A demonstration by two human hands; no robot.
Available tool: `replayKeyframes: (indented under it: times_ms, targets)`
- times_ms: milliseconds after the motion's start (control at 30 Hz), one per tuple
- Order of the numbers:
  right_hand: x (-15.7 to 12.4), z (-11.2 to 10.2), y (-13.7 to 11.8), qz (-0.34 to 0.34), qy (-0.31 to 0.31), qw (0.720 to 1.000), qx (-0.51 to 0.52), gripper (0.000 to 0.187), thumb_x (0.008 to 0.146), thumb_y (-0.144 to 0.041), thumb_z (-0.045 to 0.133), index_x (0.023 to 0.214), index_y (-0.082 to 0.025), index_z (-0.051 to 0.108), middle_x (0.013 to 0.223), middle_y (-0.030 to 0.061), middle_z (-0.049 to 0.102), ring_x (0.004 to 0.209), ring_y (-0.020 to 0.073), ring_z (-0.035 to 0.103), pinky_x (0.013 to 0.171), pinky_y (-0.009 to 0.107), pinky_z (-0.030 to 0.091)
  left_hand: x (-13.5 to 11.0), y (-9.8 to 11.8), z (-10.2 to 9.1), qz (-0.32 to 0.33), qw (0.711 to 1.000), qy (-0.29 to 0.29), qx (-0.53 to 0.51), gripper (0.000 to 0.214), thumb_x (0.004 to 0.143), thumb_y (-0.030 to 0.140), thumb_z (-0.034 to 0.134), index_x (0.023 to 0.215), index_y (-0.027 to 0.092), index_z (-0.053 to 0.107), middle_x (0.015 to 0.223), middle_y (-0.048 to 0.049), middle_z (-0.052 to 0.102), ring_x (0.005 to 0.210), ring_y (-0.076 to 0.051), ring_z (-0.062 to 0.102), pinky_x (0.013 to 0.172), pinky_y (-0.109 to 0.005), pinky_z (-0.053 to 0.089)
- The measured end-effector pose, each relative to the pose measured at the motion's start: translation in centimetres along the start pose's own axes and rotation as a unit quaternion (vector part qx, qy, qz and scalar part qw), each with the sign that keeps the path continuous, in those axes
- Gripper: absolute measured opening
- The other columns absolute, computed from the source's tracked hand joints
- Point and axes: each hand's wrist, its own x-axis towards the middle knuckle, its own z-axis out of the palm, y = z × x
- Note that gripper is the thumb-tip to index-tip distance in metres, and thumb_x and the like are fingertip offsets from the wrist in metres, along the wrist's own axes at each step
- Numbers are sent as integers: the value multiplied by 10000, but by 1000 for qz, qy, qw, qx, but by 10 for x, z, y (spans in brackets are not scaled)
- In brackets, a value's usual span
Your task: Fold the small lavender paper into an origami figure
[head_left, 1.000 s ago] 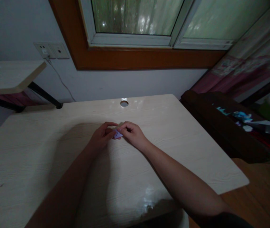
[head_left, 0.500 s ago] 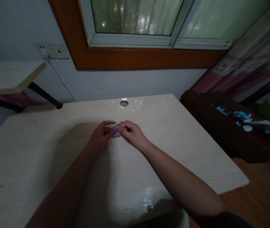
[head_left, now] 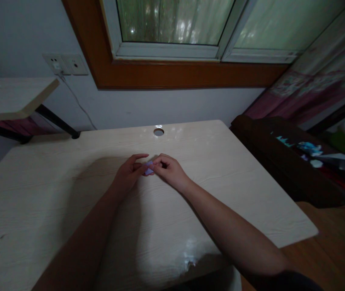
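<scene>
A small, light purple, flat-faced piece (head_left: 149,170), its material too small in view to identify, lay between the fingertips of both hands, above the middle of a pale, wood-grained tabletop (head_left: 221,165). The left hand (head_left: 129,170) was partly closed, its thumb and lower fingers gripping the piece from the left; its index finger stretched out above, apart from the piece. The right hand (head_left: 170,171) was mostly closed, its thumb and forefinger pinching the piece at the right, the other fingers curled. Whether the piece touched the surface beneath could not be told.

Beyond the hands, a round hole (head_left: 158,132) pierced the tabletop near its far edge. At the left, a pale wooden shelf (head_left: 17,95) stood raised on slanting black legs (head_left: 57,120); behind it, a thin white cable (head_left: 78,104) ran down the wall from a white socket plate (head_left: 56,64). A white-framed sliding window (head_left: 172,22), bordered by a broad orange-brown wooden surround (head_left: 175,76), occupied the top. At the right, a pink and pale patterned curtain (head_left: 299,85) hung behind dark brown furniture (head_left: 266,149) bearing bright blue objects (head_left: 310,148), blurred in detail.
</scene>
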Motion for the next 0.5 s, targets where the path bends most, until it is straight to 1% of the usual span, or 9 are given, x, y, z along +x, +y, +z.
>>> replayKeyframes:
  times_ms: [267,400,500]
  targets:
    - [0,0,-2,8,7,1000,-17,194,826,-353,694,747,-179,666,707,-23,522,605,98,454,572,237,365,-2,3,2,5,1000,7,3,473,856,383,648,1263,162,554,787,-33,731,752,-167,681,722,-273,500]
    - [-1,-1,-2,4,6,999,-32,205,832,-374,686,766,-181,668,702,-19,531,614,105,465,587,243,376,-2,3,3,9,1000,3,5,493,821,380,698,1245,169,560,776,-22,724,743,-158,682,702,-255,504]
    - [-1,-1,0,6,2,999,-31,220,835,-393,682,771,-183,666,699,-12,551,613,110,473,586,245,381,-2,0,3,1,1000,-3,-13,555,773,380,753,1250,184,547,850,-38,742,820,-187,710,769,-295,537]
